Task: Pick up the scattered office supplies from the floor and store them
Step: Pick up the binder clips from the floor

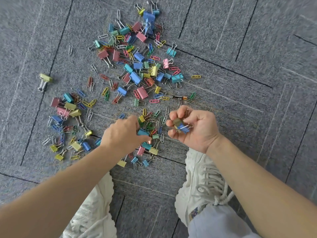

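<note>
Fingers [173, 115] of the right hand [193, 127] curl palm-up around a few binder clips [181, 125], just beyond the right shoe [200, 177]. To its left, the left hand [123, 133] reaches down and pinches a teal clip [143, 132] in the nearest heap. Gathering looks barely begun, since most of the scatter [137, 66] lies farther out on the carpet [240, 48], along with a battery [179, 97]. The next move calls for lifting the teal clip clear of tangled paper clips. No container is in view.
</note>
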`<state>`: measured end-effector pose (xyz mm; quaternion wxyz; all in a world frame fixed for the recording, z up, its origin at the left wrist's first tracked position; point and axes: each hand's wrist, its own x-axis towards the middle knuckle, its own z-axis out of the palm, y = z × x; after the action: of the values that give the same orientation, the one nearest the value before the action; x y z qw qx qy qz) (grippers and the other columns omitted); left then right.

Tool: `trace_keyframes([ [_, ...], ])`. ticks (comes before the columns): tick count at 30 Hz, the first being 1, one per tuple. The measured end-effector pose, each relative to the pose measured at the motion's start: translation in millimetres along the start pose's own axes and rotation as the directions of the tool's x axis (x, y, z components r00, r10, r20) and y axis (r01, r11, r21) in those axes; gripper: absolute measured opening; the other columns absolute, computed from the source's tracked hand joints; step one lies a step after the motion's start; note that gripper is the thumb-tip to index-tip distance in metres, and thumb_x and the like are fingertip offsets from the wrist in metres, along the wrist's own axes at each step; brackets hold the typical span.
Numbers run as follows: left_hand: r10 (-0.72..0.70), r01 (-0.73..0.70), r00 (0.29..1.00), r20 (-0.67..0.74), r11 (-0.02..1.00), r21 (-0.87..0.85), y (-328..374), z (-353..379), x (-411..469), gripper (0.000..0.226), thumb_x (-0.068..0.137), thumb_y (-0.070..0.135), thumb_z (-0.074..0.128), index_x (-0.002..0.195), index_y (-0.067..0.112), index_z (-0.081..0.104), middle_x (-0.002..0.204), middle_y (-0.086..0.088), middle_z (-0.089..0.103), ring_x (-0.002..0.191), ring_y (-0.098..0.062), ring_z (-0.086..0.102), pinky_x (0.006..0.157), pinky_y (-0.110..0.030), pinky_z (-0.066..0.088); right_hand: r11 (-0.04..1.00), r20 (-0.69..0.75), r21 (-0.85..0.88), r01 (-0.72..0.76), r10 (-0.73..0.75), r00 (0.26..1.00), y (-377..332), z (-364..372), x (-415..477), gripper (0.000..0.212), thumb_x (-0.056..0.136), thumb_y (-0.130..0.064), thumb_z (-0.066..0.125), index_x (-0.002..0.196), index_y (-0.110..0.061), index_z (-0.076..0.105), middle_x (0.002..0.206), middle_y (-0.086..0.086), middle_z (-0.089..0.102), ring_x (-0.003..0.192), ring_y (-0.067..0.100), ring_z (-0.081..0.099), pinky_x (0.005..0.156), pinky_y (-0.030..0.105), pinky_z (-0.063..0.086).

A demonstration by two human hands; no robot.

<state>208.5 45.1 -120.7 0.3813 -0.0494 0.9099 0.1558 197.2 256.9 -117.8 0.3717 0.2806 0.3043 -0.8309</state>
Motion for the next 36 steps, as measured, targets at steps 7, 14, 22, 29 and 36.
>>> trace_keyframes([
  [7,-0.109,0.109,0.994,0.005,0.994,-0.029,17,-1,-2,0.047,0.074,0.052,0.079,0.094,0.016,0.058,0.079,0.000,0.060,0.071,-0.019,0.061,0.067,-0.036,0.056,0.946,-0.239,-0.310,-0.092,0.016,0.971,9,13,2,0.048,0.098,-0.037,0.051,0.057,-0.014,0.044,0.073,0.002,0.056,0.063,0.020,0.059,0.062,0.033,0.043],
  [14,-0.146,0.149,0.989,0.031,0.978,-0.147,10,3,5,0.028,0.076,0.034,0.078,0.084,0.018,0.056,0.081,-0.001,0.060,0.069,-0.018,0.058,0.054,-0.027,0.046,0.973,-0.246,-0.204,-0.111,0.059,0.967,11,28,3,0.035,0.103,-0.020,0.045,0.077,-0.003,0.061,0.083,0.013,0.067,0.070,0.023,0.066,0.057,0.027,0.054],
  [22,-0.106,0.127,0.991,0.083,0.942,-0.311,-10,-7,0,0.017,0.080,0.018,0.059,0.072,0.015,0.045,0.069,-0.001,0.048,0.054,-0.019,0.038,0.048,-0.022,0.034,0.987,-0.195,0.074,-0.146,0.158,0.968,10,27,0,0.022,0.082,-0.023,0.057,0.065,-0.011,0.048,0.077,0.008,0.056,0.078,0.028,0.066,0.063,0.036,0.059],
  [29,-0.013,0.092,0.986,0.169,0.880,-0.466,-22,-12,-5,0.012,0.090,0.014,0.050,0.092,0.019,0.062,0.078,-0.004,0.060,0.057,-0.015,0.048,0.050,-0.024,0.040,0.975,-0.237,-0.089,-0.202,0.176,0.955,11,22,2,0.022,0.081,-0.017,0.067,0.076,-0.018,0.047,0.072,-0.001,0.051,0.056,0.010,0.050,0.039,0.016,0.028],
  [36,-0.113,0.186,0.981,0.160,0.794,-0.578,-39,-7,-9,0.045,0.091,0.054,0.058,0.069,0.013,0.057,0.055,0.002,0.054,0.042,-0.011,0.043,0.046,-0.024,0.041,0.286,-0.393,-0.890,-0.356,-0.081,0.916,24,20,9,0.024,0.094,-0.040,0.063,0.088,-0.016,0.065,0.061,0.000,0.055,0.047,0.014,0.047,0.047,0.025,0.041],
])
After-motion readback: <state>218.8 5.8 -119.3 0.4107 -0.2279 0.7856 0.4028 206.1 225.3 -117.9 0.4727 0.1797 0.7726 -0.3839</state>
